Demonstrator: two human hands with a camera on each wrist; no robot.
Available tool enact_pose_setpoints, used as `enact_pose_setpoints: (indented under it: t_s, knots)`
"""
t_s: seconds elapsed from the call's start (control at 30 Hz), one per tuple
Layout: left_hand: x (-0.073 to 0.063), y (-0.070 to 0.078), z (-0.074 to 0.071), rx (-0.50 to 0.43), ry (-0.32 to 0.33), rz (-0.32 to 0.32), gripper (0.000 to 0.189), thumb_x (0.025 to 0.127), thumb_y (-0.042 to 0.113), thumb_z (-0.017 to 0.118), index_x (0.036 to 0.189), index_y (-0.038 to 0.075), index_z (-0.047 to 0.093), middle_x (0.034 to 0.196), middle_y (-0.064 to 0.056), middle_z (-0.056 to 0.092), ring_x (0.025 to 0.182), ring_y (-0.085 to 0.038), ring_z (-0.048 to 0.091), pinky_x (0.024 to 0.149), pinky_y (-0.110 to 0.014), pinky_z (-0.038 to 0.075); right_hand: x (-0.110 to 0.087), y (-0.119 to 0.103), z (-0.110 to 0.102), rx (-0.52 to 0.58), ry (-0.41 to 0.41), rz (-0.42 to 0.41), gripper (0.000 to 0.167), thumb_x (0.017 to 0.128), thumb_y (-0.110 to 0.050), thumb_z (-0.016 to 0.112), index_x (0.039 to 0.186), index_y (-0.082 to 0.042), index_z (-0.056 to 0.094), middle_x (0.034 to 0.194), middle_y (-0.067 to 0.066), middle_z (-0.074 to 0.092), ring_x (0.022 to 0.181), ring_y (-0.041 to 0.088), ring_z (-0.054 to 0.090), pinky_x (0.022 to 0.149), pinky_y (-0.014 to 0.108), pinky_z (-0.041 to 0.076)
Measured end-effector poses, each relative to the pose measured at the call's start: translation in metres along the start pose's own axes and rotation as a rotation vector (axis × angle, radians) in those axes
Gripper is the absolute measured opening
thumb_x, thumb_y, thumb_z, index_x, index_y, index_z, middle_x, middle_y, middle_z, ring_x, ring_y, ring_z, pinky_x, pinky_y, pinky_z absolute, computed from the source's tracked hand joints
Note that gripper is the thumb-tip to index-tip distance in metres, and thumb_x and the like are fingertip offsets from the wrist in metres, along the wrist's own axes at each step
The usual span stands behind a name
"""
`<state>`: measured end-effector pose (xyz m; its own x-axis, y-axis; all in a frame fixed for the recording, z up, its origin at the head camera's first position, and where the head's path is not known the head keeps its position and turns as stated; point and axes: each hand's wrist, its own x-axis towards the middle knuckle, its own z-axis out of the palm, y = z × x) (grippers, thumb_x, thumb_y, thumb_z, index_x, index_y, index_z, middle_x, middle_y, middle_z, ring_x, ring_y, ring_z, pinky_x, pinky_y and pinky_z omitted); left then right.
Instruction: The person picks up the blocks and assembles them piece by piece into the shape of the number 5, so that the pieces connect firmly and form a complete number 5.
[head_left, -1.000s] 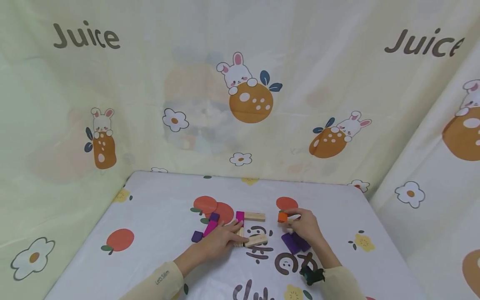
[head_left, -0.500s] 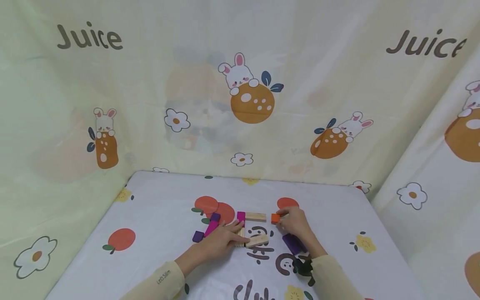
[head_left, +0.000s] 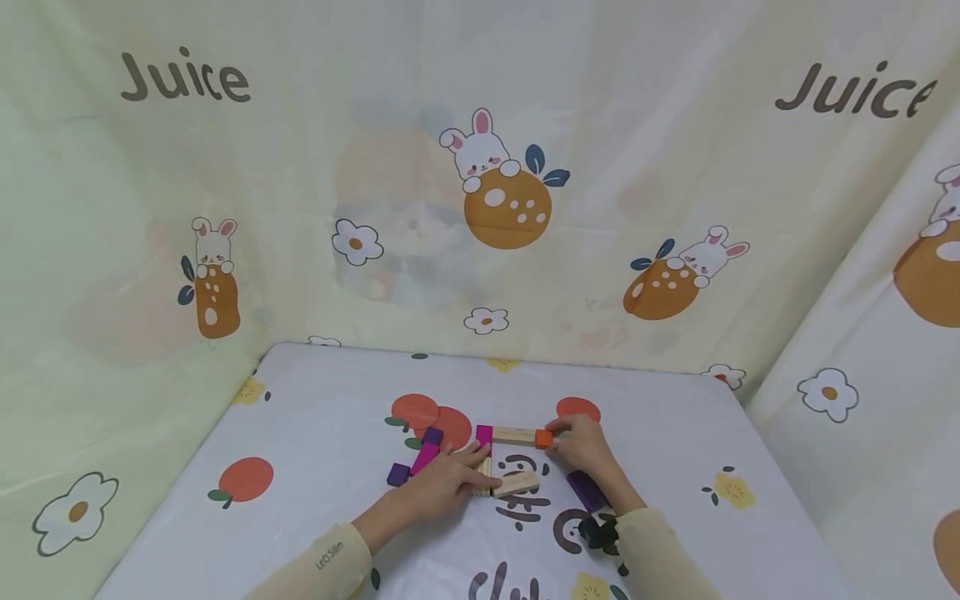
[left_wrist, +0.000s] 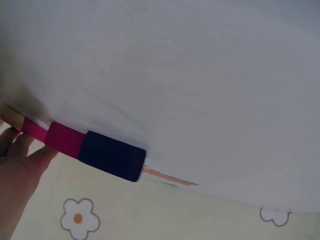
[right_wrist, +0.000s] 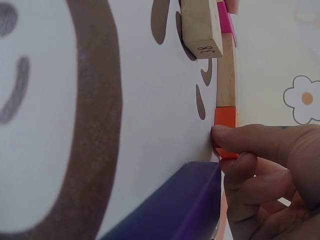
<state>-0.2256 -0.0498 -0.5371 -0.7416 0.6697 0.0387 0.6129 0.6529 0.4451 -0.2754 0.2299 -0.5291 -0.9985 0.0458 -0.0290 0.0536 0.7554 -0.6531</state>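
My right hand (head_left: 588, 450) pinches a small orange block (head_left: 543, 439) between thumb and fingers. The orange block sits against the right end of a plain wooden block (head_left: 513, 436), in line with it. At that wooden block's other end is a magenta block (head_left: 483, 435). Fingertips of my left hand (head_left: 438, 487) rest at the magenta block, fingers extended. Its thumb reaches a nearer wooden block (head_left: 517, 483), which lies slanted and bears the number 38 in the right wrist view. More wood between these is partly hidden by the left hand.
Left of the left hand lie another magenta block (head_left: 425, 457) and two dark purple blocks, one behind (head_left: 432, 436) and one in front (head_left: 398, 474). A purple block (head_left: 587, 492) lies beneath the right wrist. A printed cloth (head_left: 315, 433) covers the table; curtains (head_left: 405, 275) hang behind.
The right hand has slid the orange block leftward, from apart to the end of the far wooden block. The left hand has kept its place.
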Motion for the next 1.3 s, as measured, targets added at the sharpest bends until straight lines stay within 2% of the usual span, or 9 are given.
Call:
enact_pose_setpoints:
  t_s: [0.27,0.37,0.53,0.6,0.7,0.77,0.83,1.07,1.3]
  knots:
    - [0.0,0.0,-0.001,0.003,0.001,-0.004,0.042,0.104,0.006,0.063,0.136,0.032,0.073,0.168,-0.009,0.044,0.16,-0.034,0.035,0.127,-0.067,0.027,0.002,0.001,0.003,0.0,-0.011,-0.014,0.033,0.08,0.002,0.082,0.113,-0.004,0.08,0.109,0.014,0.078,0.095,0.025,0.063,0.081,0.036,0.049]
    - [0.0,0.0,0.0,0.007,0.0,0.001,0.042,0.104,0.007,0.062,0.136,0.032,0.073,0.168,-0.009,0.044,0.16,-0.034,0.035,0.127,-0.068,0.027,0.0,0.001,0.002,-0.007,-0.016,-0.022,0.034,0.08,0.002,0.082,0.113,-0.003,0.08,0.109,0.014,0.078,0.095,0.026,0.064,0.084,0.041,0.052]
    - [0.0,0.0,0.002,0.011,0.003,0.003,0.042,0.105,0.007,0.062,0.136,0.033,0.073,0.168,-0.009,0.044,0.161,-0.035,0.035,0.127,-0.068,0.027,-0.004,-0.002,-0.002,-0.025,-0.03,-0.033,0.039,0.08,0.001,0.083,0.118,-0.003,0.079,0.118,0.017,0.078,0.103,0.03,0.067,0.096,0.054,0.055]
    - [0.0,0.0,0.001,0.012,0.005,0.004,0.042,0.104,0.006,0.062,0.136,0.032,0.073,0.168,-0.009,0.044,0.16,-0.035,0.035,0.126,-0.068,0.027,-0.007,-0.004,-0.006,-0.029,-0.033,-0.039,0.042,0.079,0.0,0.084,0.121,-0.002,0.078,0.122,0.019,0.077,0.099,0.029,0.067,0.094,0.053,0.056]
    - [0.0,0.0,0.001,0.01,0.008,0.011,0.043,0.104,0.005,0.062,0.136,0.031,0.073,0.167,-0.01,0.045,0.16,-0.036,0.035,0.126,-0.069,0.028,-0.009,-0.004,-0.011,-0.009,-0.021,-0.044,0.044,0.079,0.0,0.084,0.122,-0.001,0.077,0.123,0.02,0.077,0.085,0.023,0.066,0.08,0.04,0.058]
    - [-0.001,-0.001,0.001,0.007,0.014,0.019,0.043,0.103,0.005,0.063,0.135,0.031,0.074,0.166,-0.011,0.046,0.159,-0.037,0.036,0.125,-0.07,0.028,-0.01,-0.002,-0.015,0.018,-0.014,-0.041,0.045,0.079,-0.001,0.084,0.123,0.0,0.076,0.122,0.021,0.077,0.076,0.018,0.064,0.069,0.032,0.054]
    - [-0.001,-0.002,0.002,0.003,0.02,0.029,0.044,0.103,0.005,0.063,0.135,0.032,0.074,0.166,-0.012,0.046,0.158,-0.039,0.038,0.123,-0.072,0.029,-0.011,0.001,-0.019,0.033,-0.004,-0.041,0.044,0.08,-0.002,0.085,0.123,0.002,0.076,0.12,0.022,0.077,0.074,0.016,0.064,0.065,0.028,0.051]
    - [0.0,-0.005,0.005,-0.001,0.008,0.01,0.044,0.104,0.006,0.062,0.136,0.034,0.072,0.168,-0.009,0.044,0.161,-0.036,0.034,0.127,-0.069,0.026,-0.017,0.01,-0.04,0.049,0.015,-0.035,0.037,0.086,-0.01,0.085,0.12,-0.001,0.078,0.114,0.023,0.078,0.074,0.017,0.068,0.061,0.027,0.05]
    - [0.002,-0.003,0.007,0.002,0.004,-0.004,0.043,0.105,0.007,0.061,0.136,0.035,0.072,0.168,-0.008,0.044,0.161,-0.034,0.034,0.128,-0.067,0.025,-0.024,0.026,-0.053,0.03,0.022,0.007,0.041,0.089,-0.014,0.082,0.126,0.001,0.074,0.13,0.027,0.071,0.088,0.024,0.071,0.069,0.029,0.056]
